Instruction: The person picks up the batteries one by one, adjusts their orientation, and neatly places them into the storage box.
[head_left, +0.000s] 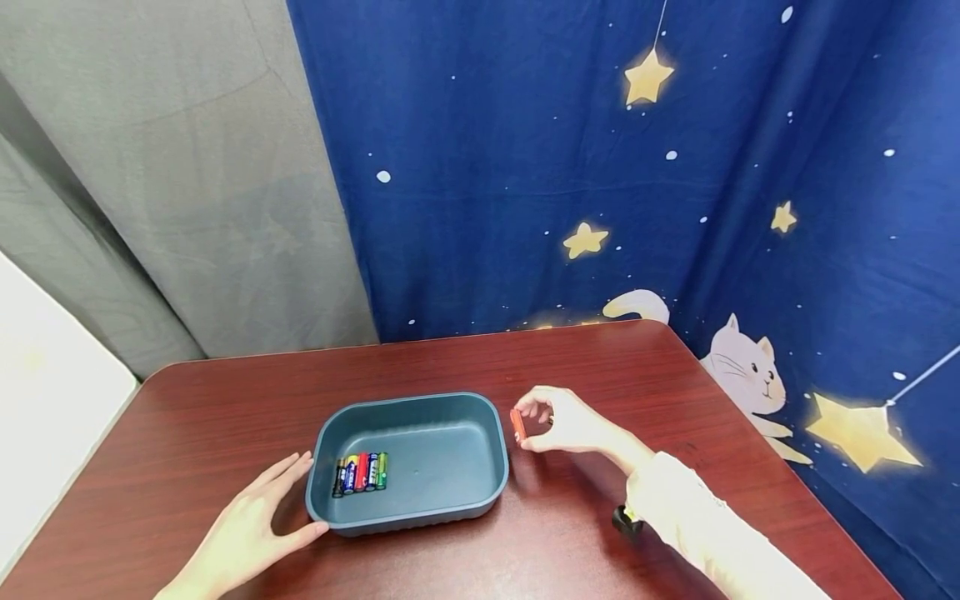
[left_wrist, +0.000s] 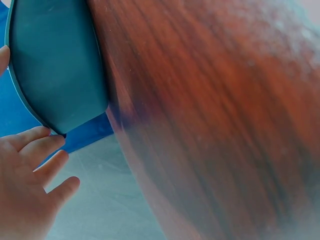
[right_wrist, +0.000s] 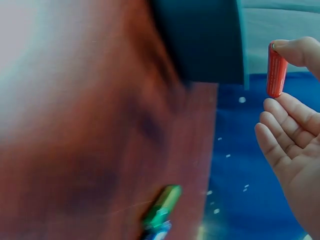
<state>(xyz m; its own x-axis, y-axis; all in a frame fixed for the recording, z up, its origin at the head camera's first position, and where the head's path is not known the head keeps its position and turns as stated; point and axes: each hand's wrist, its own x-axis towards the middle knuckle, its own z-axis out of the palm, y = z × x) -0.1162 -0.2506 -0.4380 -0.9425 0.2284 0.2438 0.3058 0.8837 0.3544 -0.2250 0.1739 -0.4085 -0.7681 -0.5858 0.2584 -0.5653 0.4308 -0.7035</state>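
Observation:
A teal tray (head_left: 495,492) stands on the table. Side by side against its left end lies a row of several batteries (head_left: 362,473) in mixed colours. My left hand (head_left: 251,521) rests at the tray's left end, fingers spread, with fingertips at the left rim and the thumb at the front corner. To the right of the tray, my right hand (head_left: 570,423) pinches a red battery (right_wrist: 277,70) by its two ends, thumb on one end and a finger on the other. The other fingers of that hand are extended below it in the right wrist view.
In the right wrist view a blurred green battery-like thing (right_wrist: 162,205) shows at the bottom of the frame. A dark red wooden table (head_left: 450,562) carries everything. Behind it hang a grey curtain (head_left: 187,167) and a blue star-patterned curtain (head_left: 487,167).

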